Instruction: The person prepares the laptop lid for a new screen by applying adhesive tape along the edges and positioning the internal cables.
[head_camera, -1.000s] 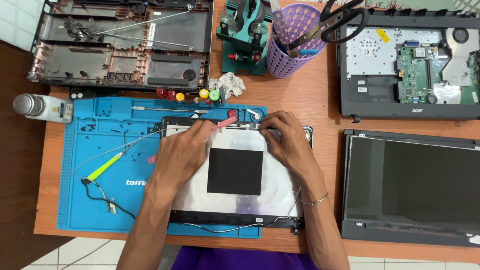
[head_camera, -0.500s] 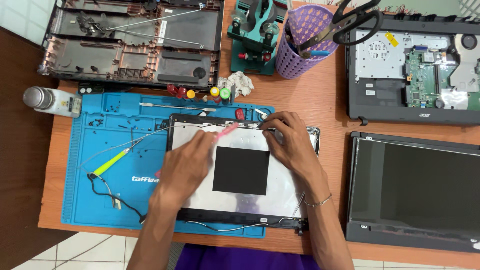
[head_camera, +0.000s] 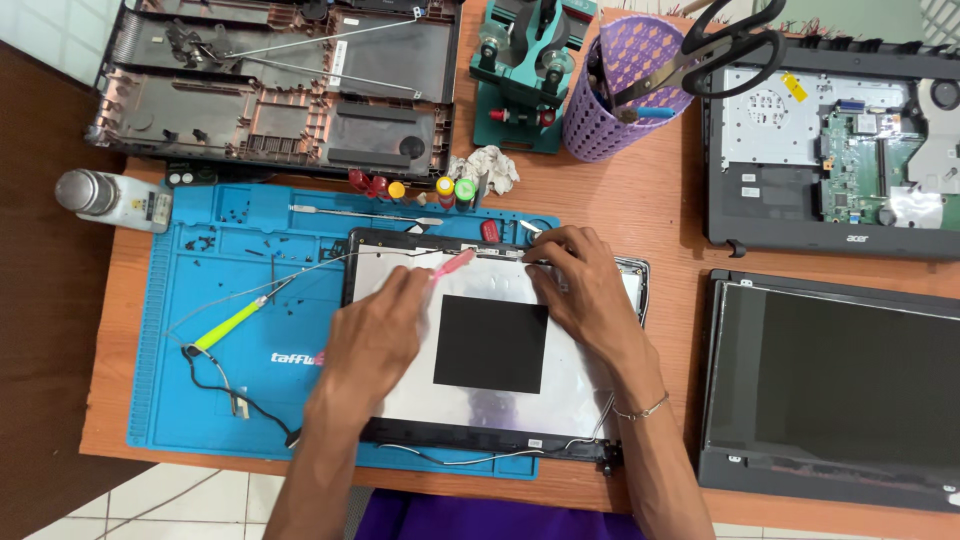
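A laptop lid back cover (head_camera: 590, 385), silvery inside with a black square pad (head_camera: 490, 343), lies on a blue work mat (head_camera: 215, 400). My left hand (head_camera: 375, 335) rests on the cover's left part and holds a pink tool (head_camera: 452, 264) whose tip points at the cover's top edge. My right hand (head_camera: 585, 290) presses its fingertips on the top edge of the cover, just right of the tool tip. Thin cables run along the cover's bottom edge.
Yellow-green tweezers (head_camera: 232, 324), a loose black cable and small screws lie on the mat's left. A laptop base shell (head_camera: 280, 90), teal stand (head_camera: 520, 80) and purple tool cup (head_camera: 625, 85) stand at the back. An open laptop chassis (head_camera: 830, 150) and a screen panel (head_camera: 830, 385) sit right.
The view has shifted slightly. My left hand has slid a little along the cover with the pink tool. My right hand stays on the top edge.
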